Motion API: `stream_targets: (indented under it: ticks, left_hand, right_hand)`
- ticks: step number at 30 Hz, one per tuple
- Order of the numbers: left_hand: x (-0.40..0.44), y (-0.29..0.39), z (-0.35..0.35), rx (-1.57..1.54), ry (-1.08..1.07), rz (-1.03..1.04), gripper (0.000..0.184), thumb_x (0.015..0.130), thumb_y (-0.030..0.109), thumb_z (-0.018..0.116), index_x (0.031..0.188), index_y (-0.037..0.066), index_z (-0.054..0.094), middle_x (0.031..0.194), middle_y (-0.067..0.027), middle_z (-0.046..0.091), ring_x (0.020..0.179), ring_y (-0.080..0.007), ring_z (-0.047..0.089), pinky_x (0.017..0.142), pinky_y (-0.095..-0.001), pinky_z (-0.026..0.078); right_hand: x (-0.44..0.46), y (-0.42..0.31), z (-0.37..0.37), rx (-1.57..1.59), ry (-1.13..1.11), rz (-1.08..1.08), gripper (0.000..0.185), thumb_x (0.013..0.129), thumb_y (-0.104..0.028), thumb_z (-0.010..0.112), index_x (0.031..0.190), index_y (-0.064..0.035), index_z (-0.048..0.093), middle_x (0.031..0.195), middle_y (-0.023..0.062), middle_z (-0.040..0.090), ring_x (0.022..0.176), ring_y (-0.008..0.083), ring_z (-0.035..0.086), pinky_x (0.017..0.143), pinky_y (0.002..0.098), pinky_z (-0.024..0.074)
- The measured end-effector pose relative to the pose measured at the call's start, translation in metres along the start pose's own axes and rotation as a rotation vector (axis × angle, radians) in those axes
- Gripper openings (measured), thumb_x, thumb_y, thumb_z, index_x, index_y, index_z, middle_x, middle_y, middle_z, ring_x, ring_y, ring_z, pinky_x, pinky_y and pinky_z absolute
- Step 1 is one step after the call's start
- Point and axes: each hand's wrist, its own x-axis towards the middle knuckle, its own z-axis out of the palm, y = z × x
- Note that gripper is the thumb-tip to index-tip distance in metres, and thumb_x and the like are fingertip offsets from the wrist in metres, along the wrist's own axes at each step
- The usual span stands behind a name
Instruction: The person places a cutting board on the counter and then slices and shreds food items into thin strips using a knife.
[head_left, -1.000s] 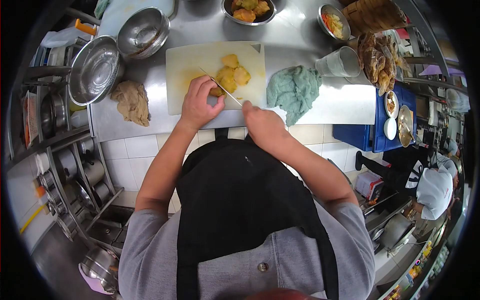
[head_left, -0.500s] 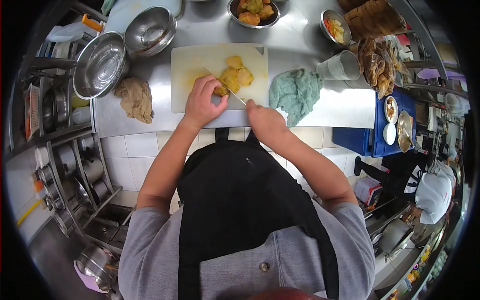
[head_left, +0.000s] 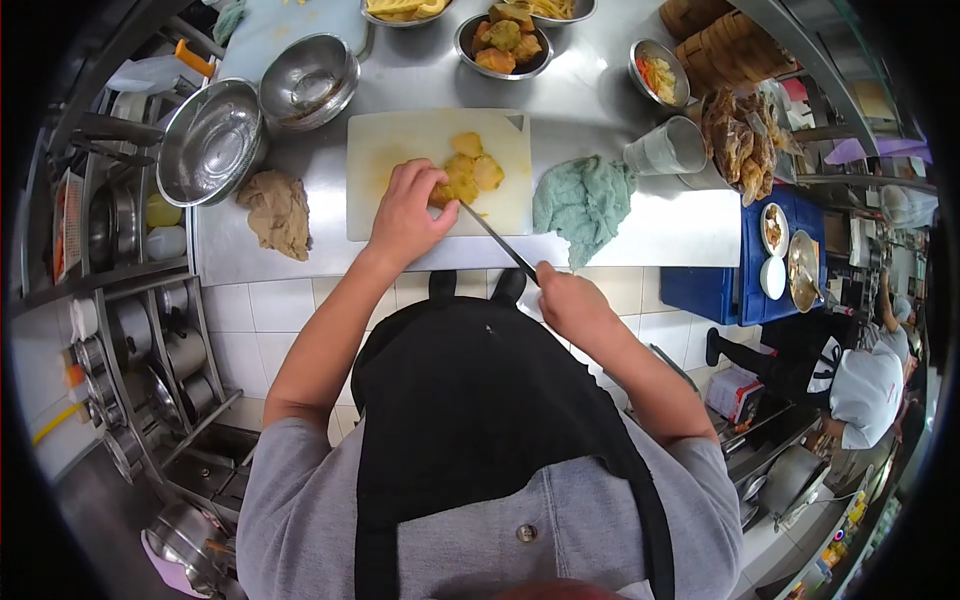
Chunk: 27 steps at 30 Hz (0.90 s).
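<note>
On the white cutting board lie several yellow-green slices of some vegetable or fruit. My left hand is curled over the board, its fingers and thumb closed on a piece at the near left of the slices; the piece is mostly hidden. My right hand grips the handle of a knife beyond the board's near right corner. The knife points up and left, with its tip close to my left thumb and the slices.
A green cloth is right of the board, a brown cloth left. Metal bowls, a bowl of orange pieces, shredded vegetables and a clear container stand around. A person is at the right.
My right hand has pulled the knife back towards me and to the right, away from across the slices. My left hand stays at the piece. The view has shifted slightly.
</note>
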Motion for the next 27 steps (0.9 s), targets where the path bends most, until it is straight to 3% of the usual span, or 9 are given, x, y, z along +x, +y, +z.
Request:
stream_targets:
  ticks: [8,13,15,27]
  left_hand:
    - [-0.019,-0.016,0.011,0.004,0.074,0.111,0.038,0.073,0.007,0.081,0.107,0.003,0.065,0.116,-0.0140,0.062,0.108,-0.0363,0.061,0.093,-0.0441,0.054]
    - [-0.018,-0.018,0.018,0.008,0.099,0.116,0.042,0.071,0.008,0.082,0.109,0.004,0.065,0.116,-0.0144,0.063,0.108,-0.0368,0.061,0.092,-0.0444,0.055]
    - [-0.021,-0.019,0.020,0.009,0.102,0.105,0.045,0.070,0.009,0.083,0.111,0.004,0.064,0.116,-0.0145,0.063,0.107,-0.0369,0.061,0.091,-0.0445,0.055]
    - [-0.020,-0.022,0.024,0.004,0.123,0.057,0.051,0.072,0.015,0.085,0.116,0.006,0.062,0.118,-0.0171,0.061,0.107,-0.0374,0.062,0.089,-0.0441,0.056]
  right_hand:
    - [0.025,-0.022,-0.009,0.031,0.178,-0.065,0.024,0.086,0.001,0.063,0.107,0.0027,0.050,0.082,0.0231,0.069,0.076,0.0434,0.072,0.069,0.0512,0.0588]
    - [0.040,-0.031,-0.009,-0.011,0.129,-0.056,0.029,0.083,0.002,0.066,0.108,0.0014,0.051,0.084,0.0213,0.070,0.076,0.0407,0.074,0.068,0.0490,0.0597]
    - [0.040,-0.033,-0.009,-0.025,0.098,-0.034,0.018,0.096,-0.006,0.060,0.108,0.0007,0.048,0.081,0.0219,0.069,0.074,0.0414,0.071,0.068,0.0511,0.0579]
    - [0.042,-0.025,-0.009,0.050,0.088,-0.028,0.018,0.096,-0.008,0.059,0.108,0.0005,0.048,0.082,0.0229,0.069,0.074,0.0436,0.071,0.069,0.0524,0.0581]
